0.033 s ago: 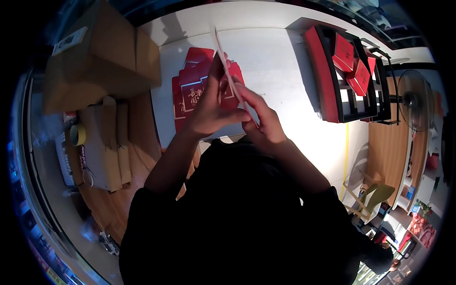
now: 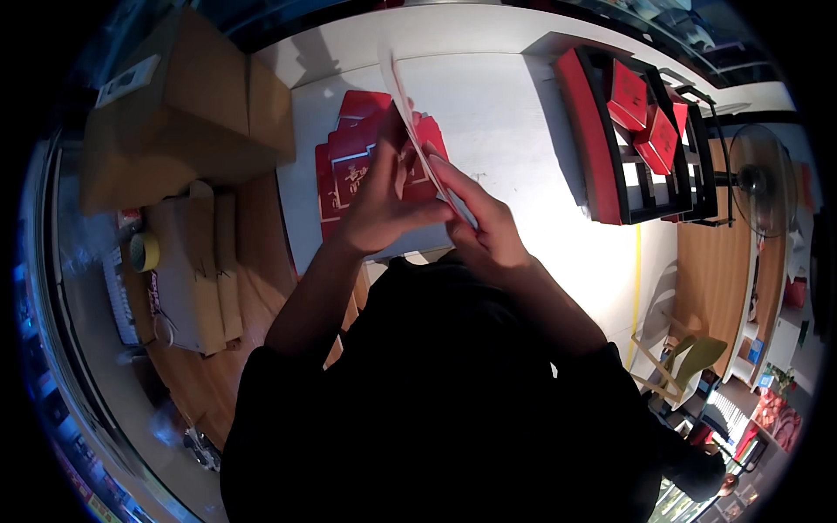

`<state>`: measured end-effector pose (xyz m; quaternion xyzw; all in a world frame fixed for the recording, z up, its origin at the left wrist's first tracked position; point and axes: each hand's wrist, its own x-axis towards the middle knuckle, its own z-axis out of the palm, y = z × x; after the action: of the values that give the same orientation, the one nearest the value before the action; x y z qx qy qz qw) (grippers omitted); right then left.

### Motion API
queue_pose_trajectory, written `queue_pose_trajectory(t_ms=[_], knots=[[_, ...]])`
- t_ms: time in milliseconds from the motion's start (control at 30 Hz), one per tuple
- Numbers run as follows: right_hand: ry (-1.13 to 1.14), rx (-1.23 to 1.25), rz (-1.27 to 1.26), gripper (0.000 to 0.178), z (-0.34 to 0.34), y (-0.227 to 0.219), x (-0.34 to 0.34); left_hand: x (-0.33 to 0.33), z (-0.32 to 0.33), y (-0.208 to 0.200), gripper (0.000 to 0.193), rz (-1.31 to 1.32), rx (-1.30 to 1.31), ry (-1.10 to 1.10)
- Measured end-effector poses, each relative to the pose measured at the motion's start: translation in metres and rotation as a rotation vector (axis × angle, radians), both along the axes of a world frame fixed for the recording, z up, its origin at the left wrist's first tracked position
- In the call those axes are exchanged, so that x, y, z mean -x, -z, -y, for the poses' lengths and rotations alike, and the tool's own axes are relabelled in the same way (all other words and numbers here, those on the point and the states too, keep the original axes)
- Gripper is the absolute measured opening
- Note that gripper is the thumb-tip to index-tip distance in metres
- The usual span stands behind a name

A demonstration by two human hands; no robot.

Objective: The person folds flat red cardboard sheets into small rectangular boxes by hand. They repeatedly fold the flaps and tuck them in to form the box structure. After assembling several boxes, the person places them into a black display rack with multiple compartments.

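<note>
My left hand (image 2: 375, 205) and my right hand (image 2: 484, 222) both grip a flat red and white card sheet (image 2: 403, 96), held edge-on above the white table (image 2: 514, 113). The sheet rises away from me between the two hands. Under the hands lies a stack of flat red box blanks (image 2: 349, 157) with pale printing, at the table's left part. My dark sleeves fill the lower middle of the view.
A black rack (image 2: 628, 166) with a red side panel holds folded red boxes (image 2: 641, 118) at the table's right. A large brown carton (image 2: 183, 105) stands to the left, with flat cardboard (image 2: 196, 270) and a tape roll (image 2: 144, 251) below it. A fan (image 2: 758, 183) stands at right.
</note>
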<state>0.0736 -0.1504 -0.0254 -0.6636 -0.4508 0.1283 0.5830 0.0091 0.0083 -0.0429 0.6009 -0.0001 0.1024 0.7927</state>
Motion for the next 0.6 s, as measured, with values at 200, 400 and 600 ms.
queue_pose_trajectory(t_ms=[200, 400, 600], knots=[[0.323, 0.057, 0.611, 0.055, 0.018, -0.008, -0.038, 0.017, 0.001, -0.022, 0.042, 0.205, 0.624, 0.063], [0.377, 0.102, 0.62, 0.043, 0.038, -0.023, -0.052, 0.003, -0.009, -0.04, 0.051, -0.017, 0.317, -0.219], [-0.114, 0.074, -0.082, 0.023, 0.071, -0.038, -0.085, -0.003, -0.045, -0.068, 0.049, 0.013, -0.342, 0.002]])
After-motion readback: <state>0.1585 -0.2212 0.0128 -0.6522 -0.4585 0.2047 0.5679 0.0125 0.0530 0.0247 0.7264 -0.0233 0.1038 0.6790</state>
